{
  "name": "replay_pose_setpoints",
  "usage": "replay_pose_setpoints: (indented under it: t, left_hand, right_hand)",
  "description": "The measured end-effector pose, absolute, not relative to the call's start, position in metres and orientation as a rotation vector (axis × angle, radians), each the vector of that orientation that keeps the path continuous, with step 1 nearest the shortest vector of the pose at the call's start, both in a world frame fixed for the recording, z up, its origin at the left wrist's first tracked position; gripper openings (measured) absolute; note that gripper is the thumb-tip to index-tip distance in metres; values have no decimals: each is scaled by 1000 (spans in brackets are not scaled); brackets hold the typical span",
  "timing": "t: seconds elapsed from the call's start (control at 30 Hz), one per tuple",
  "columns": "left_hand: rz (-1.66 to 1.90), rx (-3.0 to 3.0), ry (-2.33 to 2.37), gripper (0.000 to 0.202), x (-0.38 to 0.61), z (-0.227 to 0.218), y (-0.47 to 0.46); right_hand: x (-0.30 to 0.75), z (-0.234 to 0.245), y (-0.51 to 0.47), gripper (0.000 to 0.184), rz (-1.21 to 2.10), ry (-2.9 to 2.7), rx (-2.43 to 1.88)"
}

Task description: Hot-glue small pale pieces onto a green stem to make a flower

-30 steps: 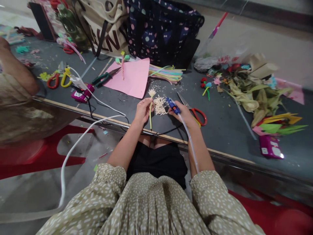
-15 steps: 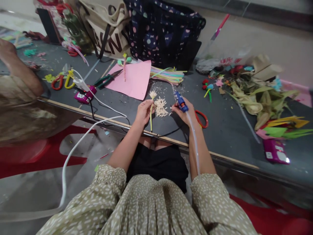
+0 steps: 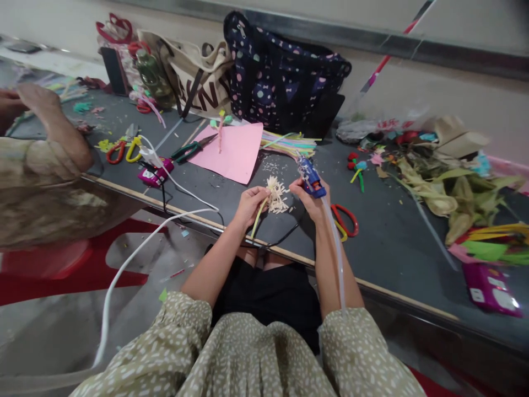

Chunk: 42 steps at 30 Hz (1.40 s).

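My left hand (image 3: pixel 250 206) is closed in a pinch around a small handmade flower by its yellow-green stem (image 3: pixel 257 221). The cream petals at its top overlap a pile of cream slivers (image 3: pixel 279 206) on the table, so the flower's outline is hard to make out. A blue glue gun (image 3: pixel 311 177) is held in my right hand (image 3: pixel 313 202), its nozzle pointing away from me and a clear glue stick trailing back over the forearm. That hand's thumb and fingertip pinch toward the flower; a small pale sliver seems to be between them.
Red-handled scissors (image 3: pixel 346 220) lie beside my right wrist. Pink paper (image 3: pixel 233 151), dark green pliers (image 3: pixel 192 149) and pipe cleaners (image 3: pixel 289 144) are beyond my hands. A white cable (image 3: pixel 165 220) crosses the table edge at left. Another person's arm (image 3: pixel 61 127) rests at far left.
The flower has tilted, its head now over the cream pile. My right hand has brought its fingertips closer to the flower. The camera view has shifted.
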<state>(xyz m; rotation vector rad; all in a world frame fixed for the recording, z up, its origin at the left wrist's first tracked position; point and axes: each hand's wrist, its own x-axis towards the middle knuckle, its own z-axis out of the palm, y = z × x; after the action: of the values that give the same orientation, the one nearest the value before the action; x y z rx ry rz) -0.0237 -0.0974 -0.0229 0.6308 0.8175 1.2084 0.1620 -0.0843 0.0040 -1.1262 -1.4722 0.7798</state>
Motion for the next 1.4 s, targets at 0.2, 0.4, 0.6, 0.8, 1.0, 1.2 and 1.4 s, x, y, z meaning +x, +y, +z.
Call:
replay_pose_setpoints:
  t: [0.2,0.4,0.6,0.8,1.0,1.2,1.4]
  left_hand:
    - [1123,688,865,39,-23,-20,-97]
    - [1062,703,907,39,-22,-16,-95]
    - [1045,745,908,36,-21,-17,-96]
    - [1052,747,912,36,-20,-18,-96]
    - [1045,718,922,35,-19,-14,-98]
    - [1056,763,889,37,-19,-19,-97]
    - [1053,784,916,39,-20,-20,-96]
  right_hand:
    - [161,2,-84,19,739,-1474,-1161]
    - [148,4,-84,14,687,-1499,-1154]
    - [146,3,-86,11,650,-1540,-1196]
    - [147,-4,-86,17,623,-1574,-1221]
    - [146,-3,-89,20,599,-1583,-1236]
    - [147,-4,-87,21,528,-1589,-1248]
    - [148,-5,-88,22,538,-1572,-1188]
